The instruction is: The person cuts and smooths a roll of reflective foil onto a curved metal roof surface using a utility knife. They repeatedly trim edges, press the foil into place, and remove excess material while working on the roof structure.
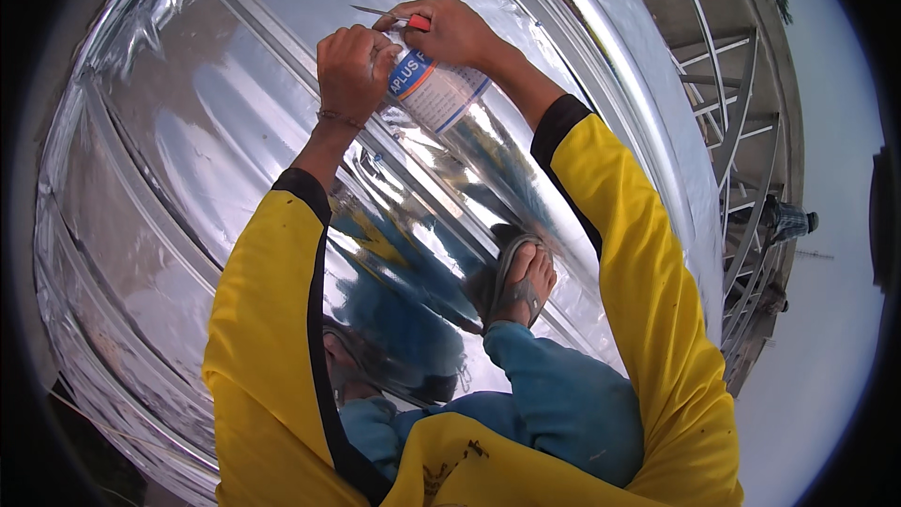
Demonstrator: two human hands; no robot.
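Observation:
My right hand (452,30) grips a small knife with a red handle (419,23). Its thin blade (377,12) points left, above my left hand. Closed fingers of my left hand (353,68) pinch the upper left edge of a printed paper label (439,99), coloured white, blue and orange. That label lies on a shiny silver foil roll (488,145); exactly how its edge sits between the fingertips is hidden. Both hands are close together at the label's upper end.
Reflective foil sheet (235,122) spreads around me, crossed by metal battens (258,14). My sandalled right foot (526,282) stands beside a batten; my left foot (347,361) is further left. At right, beyond the foil's edge, runs an open steel truss (737,122).

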